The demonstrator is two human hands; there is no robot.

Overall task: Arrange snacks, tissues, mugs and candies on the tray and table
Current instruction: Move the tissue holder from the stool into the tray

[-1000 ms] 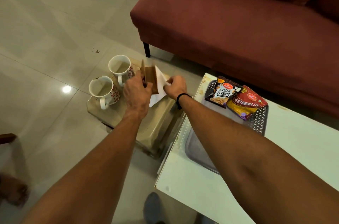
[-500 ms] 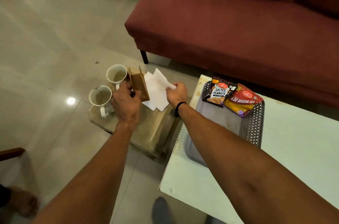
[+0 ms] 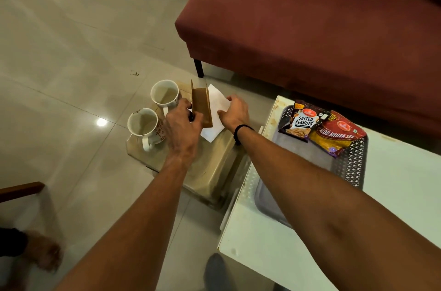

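A brown wooden tissue holder [image 3: 201, 107] stands on a low beige stool [image 3: 210, 171], and my left hand [image 3: 183, 126] grips its near end. White tissues [image 3: 216, 112] lie tilted against the holder's right side, with my right hand [image 3: 235, 113] pinching their edge. Two white mugs with red patterns, the far mug [image 3: 164, 94] and the near mug [image 3: 144, 126], stand upright on the stool left of the holder. On the white table [image 3: 393, 195] to the right, a grey perforated tray [image 3: 350, 162] holds a salted peanuts packet [image 3: 301, 122] and a red-yellow bhujia packet [image 3: 338, 134].
A maroon sofa [image 3: 310, 28] runs behind the stool and table. Tiled floor [image 3: 71, 52] spreads to the left. A wooden chair arm [image 3: 21, 190] and a person's foot [image 3: 43, 252] show at lower left; another foot [image 3: 214, 271] is by the table's near edge.
The tissues, spread out beside the holder half a second ago, are now drawn in against its right side by my right hand. My left hand keeps hold of the holder.
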